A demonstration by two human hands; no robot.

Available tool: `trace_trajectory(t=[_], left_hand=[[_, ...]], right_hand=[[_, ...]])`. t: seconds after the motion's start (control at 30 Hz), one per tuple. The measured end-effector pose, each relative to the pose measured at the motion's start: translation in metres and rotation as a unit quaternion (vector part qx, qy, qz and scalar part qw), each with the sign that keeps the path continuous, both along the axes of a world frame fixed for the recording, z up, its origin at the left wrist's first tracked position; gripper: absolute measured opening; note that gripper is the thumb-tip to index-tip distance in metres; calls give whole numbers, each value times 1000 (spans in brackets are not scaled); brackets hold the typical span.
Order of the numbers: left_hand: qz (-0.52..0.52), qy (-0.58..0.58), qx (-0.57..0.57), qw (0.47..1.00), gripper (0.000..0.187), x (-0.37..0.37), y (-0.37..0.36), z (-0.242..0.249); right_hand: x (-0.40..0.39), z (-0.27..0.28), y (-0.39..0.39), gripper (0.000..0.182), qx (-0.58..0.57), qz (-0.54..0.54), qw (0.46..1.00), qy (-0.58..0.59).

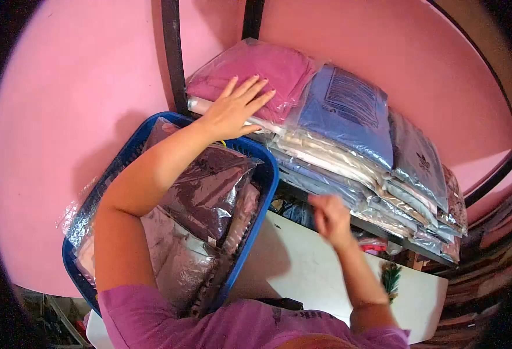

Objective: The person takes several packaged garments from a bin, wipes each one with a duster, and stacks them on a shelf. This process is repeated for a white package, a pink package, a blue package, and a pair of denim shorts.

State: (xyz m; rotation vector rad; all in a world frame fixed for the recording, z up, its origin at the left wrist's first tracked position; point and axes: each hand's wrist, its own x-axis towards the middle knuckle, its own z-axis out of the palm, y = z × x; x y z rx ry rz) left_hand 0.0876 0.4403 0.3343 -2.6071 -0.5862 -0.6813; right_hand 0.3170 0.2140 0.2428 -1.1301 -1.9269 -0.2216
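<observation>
My left hand (238,110) lies with fingers spread on a folded pink garment (267,72) in a clear plastic bag, on top of a shelf stack. My right hand (332,221), slightly blurred, hangs in front of the shelf with its fingers curled in; nothing shows in it. Beneath my left arm is a blue plastic basket (266,203). It holds bagged clothes, among them a dark maroon garment (200,186) and a pale pinkish one (177,253). My forearm covers part of them.
Beside the pink garment, stacks of bagged clothes topped by a blue garment (349,110) and a grey garment (416,157) fill the shelf. Dark posts (173,58) rise at the shelf's left end. The basket stands on a white table (308,267). More folded cloth is piled at far right.
</observation>
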Motion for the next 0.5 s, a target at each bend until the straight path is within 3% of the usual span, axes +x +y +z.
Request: trace_trajectory(t=[0.13, 0.23, 0.3, 0.37, 0.43, 0.5], left_hand=[[-6, 16, 8, 1000, 79, 21, -8, -11], [46, 50, -35, 997, 78, 33, -23, -15], [46, 80, -63, 994, 78, 41, -38, -15], [43, 116, -90, 988, 79, 48, -59, -7], [44, 239, -187, 952, 76, 52, -89, 10], [33, 302, -131, 944, 69, 53, -123, 25]], right_hand=[[37, -156, -132, 36, -222, -205, 953, 29], [65, -285, -269, 44, -255, -372, 892, -34], [36, -283, -330, 47, -305, -525, 794, -27], [26, -276, -354, 46, -316, -527, 789, -13], [17, -275, -373, 46, -333, -528, 781, 4], [17, -276, -365, 44, -292, -534, 793, 24]])
